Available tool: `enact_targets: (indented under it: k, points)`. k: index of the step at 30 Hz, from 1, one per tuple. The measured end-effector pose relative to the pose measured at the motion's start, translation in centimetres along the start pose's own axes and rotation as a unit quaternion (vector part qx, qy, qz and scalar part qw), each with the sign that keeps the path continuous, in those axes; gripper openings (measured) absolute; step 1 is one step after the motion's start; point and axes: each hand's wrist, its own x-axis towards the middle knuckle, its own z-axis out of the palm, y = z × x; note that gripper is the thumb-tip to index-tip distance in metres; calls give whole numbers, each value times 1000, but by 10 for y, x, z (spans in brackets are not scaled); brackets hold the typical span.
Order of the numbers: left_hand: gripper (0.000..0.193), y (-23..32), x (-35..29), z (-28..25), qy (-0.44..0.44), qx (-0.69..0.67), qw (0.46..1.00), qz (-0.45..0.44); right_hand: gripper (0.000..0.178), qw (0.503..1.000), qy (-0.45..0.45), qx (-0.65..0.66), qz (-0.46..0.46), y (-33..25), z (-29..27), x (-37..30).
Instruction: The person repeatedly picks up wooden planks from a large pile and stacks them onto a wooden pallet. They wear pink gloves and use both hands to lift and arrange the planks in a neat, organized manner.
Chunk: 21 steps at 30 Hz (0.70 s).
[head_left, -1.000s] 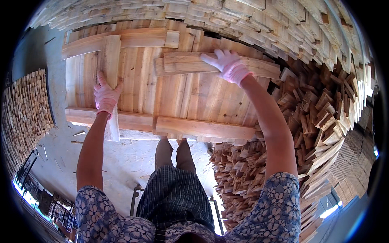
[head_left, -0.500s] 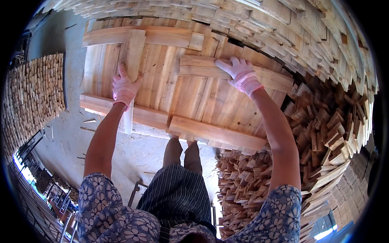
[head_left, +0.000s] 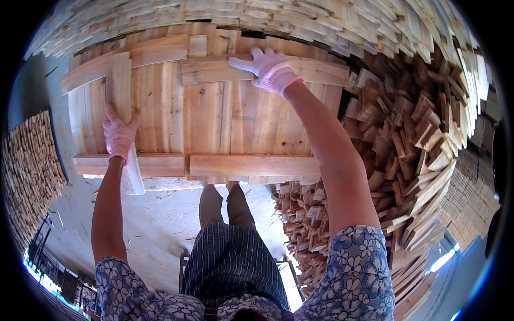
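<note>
In front of me lies a wide panel of side-by-side wooden boards (head_left: 209, 117). Flat battens (head_left: 254, 165) run along its near edge, and others lie along the far side. A loose wooden plank (head_left: 119, 80) crosses the panel on the left, its near end jutting past the edge toward me. My left hand (head_left: 119, 132), in a pale pink glove, straddles this plank with its thumb on one side and fingers on the other. Farther away, my right hand (head_left: 269, 68), also gloved, rests spread over a far-side batten (head_left: 321, 71), thumb stretched leftward.
Stacked wood pieces (head_left: 214, 16) rise behind the panel. A heap of short wood offcuts (head_left: 401, 128) fills the right side, reaching down beside my legs. Another wood stack (head_left: 32, 160) stands at far left. Splinters lie on the grey floor (head_left: 160, 214).
The panel, stacks and both hands have shifted left in the picture, and the panel's near edge now looks more level. Both hands stay on the same plank and batten.
</note>
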Motion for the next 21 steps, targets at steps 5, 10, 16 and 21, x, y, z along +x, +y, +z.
enact_targets:
  k: [5,10,16,21]
  points:
    - [114,-8,3,1,6,-9,1000,0,80,999,-44,-12,16,-7,-7,1]
    - [116,-6,6,4,0,4,1000,23,73,1000,-22,9,9,3,0,-6]
    - [119,11,18,-10,-46,-8,996,71,71,961,273,13,37,-78,47,-59]
    - [87,111,-62,-102,-131,131,970,161,55,848,185,495,36,-185,48,-257]
